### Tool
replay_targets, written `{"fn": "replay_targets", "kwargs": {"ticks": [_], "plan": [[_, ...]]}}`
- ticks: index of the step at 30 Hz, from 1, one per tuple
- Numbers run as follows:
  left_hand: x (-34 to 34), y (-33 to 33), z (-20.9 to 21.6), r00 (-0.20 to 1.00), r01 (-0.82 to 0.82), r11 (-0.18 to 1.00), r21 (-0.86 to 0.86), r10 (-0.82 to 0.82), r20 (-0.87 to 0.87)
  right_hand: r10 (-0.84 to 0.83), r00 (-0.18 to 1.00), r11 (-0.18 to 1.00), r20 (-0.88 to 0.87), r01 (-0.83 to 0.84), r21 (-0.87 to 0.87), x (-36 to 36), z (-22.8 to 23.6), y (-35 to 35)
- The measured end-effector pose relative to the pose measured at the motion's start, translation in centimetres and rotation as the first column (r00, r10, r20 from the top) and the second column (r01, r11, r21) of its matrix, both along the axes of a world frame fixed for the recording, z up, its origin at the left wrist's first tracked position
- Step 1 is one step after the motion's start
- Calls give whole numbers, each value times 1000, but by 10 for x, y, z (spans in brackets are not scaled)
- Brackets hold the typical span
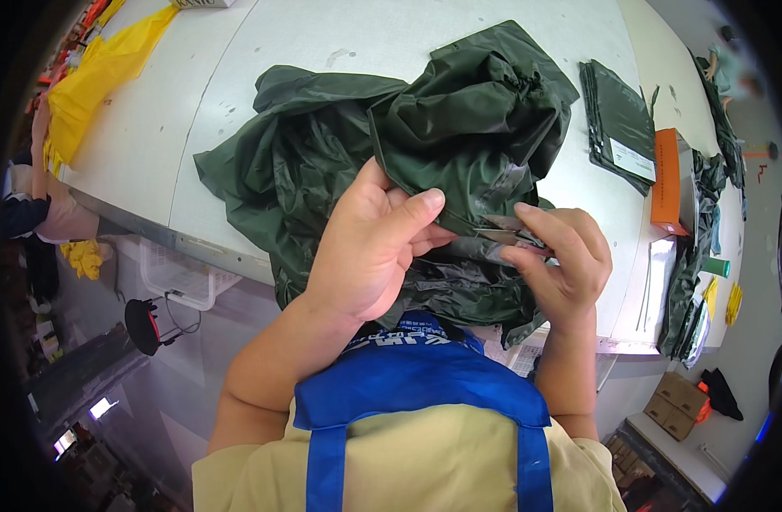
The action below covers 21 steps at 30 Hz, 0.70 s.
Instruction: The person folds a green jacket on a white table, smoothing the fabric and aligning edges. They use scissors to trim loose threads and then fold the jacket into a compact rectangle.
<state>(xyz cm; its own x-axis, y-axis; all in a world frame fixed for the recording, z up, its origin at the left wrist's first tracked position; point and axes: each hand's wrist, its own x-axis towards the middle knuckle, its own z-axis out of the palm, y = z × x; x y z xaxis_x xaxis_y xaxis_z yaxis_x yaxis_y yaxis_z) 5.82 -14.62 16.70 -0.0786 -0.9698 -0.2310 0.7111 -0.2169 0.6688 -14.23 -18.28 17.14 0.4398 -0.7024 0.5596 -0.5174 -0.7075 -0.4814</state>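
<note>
A dark green garment [297,154] of thin, shiny fabric lies bunched on the table in front of me, with a gathered, elastic-looking part towards the top. My left hand [378,230] pinches an edge of it between thumb and fingers. In my right hand [566,260] are small metal thread snips [497,233], gripped between thumb and fingertips, their blades pointing left at the fabric edge near my left fingers. My right fingers hide the handle end of the snips.
Flat-packed dark green pieces with a white label [631,160] lie at the right, beside an orange box [666,179]. Yellow fabric [109,77] is spread at the far left, near another person's arm [39,128]. A white plastic basket [182,277] stands below the table's left edge.
</note>
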Motion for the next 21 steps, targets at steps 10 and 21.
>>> {"fn": "replay_targets", "kwargs": {"ticks": [10, 21], "plan": [[-3, 2, 1, 1000, -17, 1000, -6, 17, 2, -89, 950, 960, 298, 2, 279, 1, -4, 5], [-1, 6, -4, 999, 3, 1000, -18, -4, -37, 0, 990, 932, 140, -51, 359, 34, 3, -12]]}}
